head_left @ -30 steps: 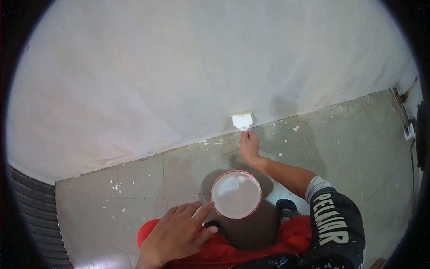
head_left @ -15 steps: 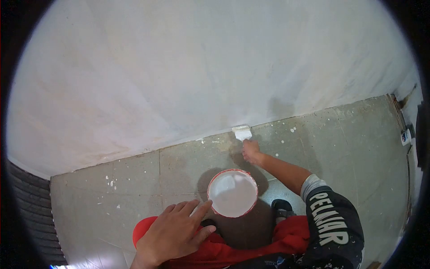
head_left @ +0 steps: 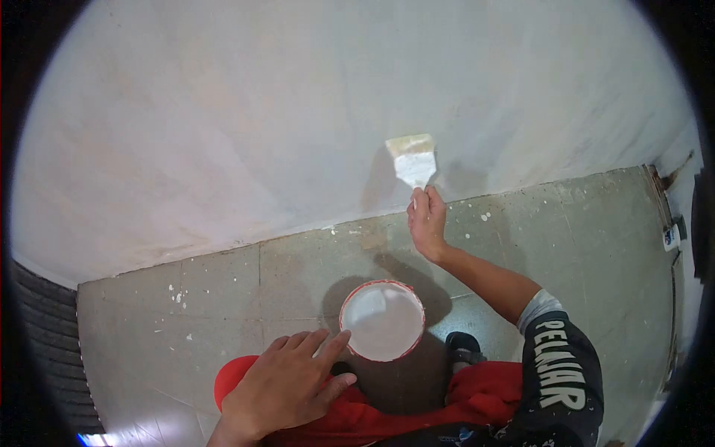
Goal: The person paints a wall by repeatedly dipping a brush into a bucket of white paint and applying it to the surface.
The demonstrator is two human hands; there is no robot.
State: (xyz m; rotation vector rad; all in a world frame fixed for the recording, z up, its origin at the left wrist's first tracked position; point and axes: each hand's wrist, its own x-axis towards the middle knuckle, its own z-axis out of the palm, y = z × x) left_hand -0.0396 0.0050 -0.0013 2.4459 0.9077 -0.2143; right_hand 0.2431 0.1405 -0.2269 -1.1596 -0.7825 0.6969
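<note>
A wide white paint brush (head_left: 414, 162) is gripped by its handle in my right hand (head_left: 428, 223), its pale bristles up against the lower part of the whitish wall (head_left: 283, 112). Between my feet stands a round bucket (head_left: 382, 320) with a red rim, holding white paint. My left hand (head_left: 290, 380) rests over my red-clothed left knee, palm down with its fingers apart and nothing in it. Its index fingertip is close to the bucket's left rim.
Grey floor tiles (head_left: 216, 320) with white paint spots meet the wall. A dark ribbed object (head_left: 52, 350) lies at the far left. At the right edge, a small white item (head_left: 672, 238) is near the side wall. Dark footwear (head_left: 463, 343) shows beside the bucket.
My right hand and the brush have moved up from the wall's bottom edge onto the wall face. My left hand has stayed nearly in place.
</note>
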